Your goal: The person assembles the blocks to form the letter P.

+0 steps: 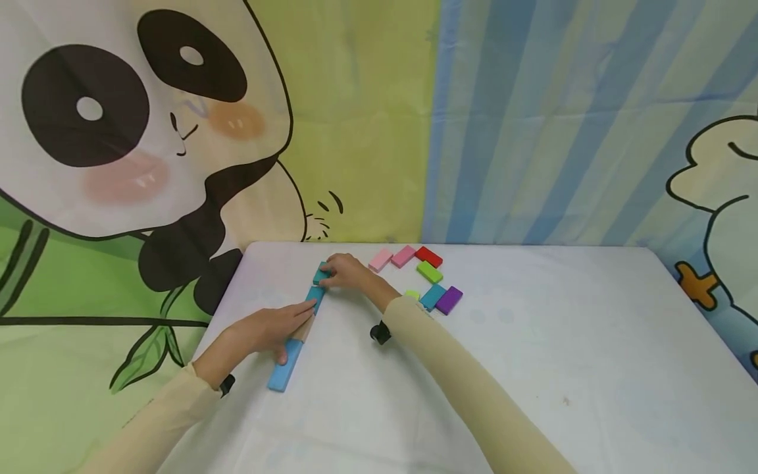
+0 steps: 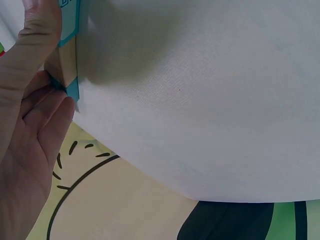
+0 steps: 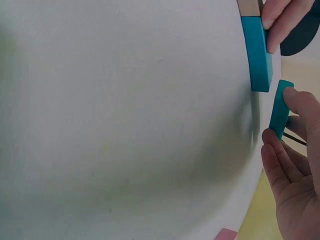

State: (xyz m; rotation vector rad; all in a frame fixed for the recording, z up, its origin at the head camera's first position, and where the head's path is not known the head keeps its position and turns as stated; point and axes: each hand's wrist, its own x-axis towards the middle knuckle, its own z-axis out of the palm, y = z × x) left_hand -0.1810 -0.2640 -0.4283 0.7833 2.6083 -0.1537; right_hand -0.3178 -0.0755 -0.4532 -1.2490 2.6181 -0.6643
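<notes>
Along the left part of the white table lies a straight row of flat blocks: a light blue one (image 1: 284, 370) nearest me, a bare wood-coloured one (image 1: 304, 331), then a teal one (image 1: 318, 296). My left hand (image 1: 269, 331) rests over this row, its long fingers stretched toward the teal block and its thumb at the light blue one. Just beyond the far end, my right hand (image 1: 349, 272) pinches a small teal block (image 3: 280, 111) between thumb and fingers. A narrow gap separates it from the row's end in the right wrist view.
Right of my right hand lie loose blocks: two pink (image 1: 380, 260), a red (image 1: 429, 256), a lime green (image 1: 429, 272), a blue (image 1: 433, 297) and a purple (image 1: 449, 300). Another green block (image 1: 412, 294) is partly hidden by my sleeve. Behind the table (image 1: 562, 316) hangs a printed cloth (image 1: 367, 118).
</notes>
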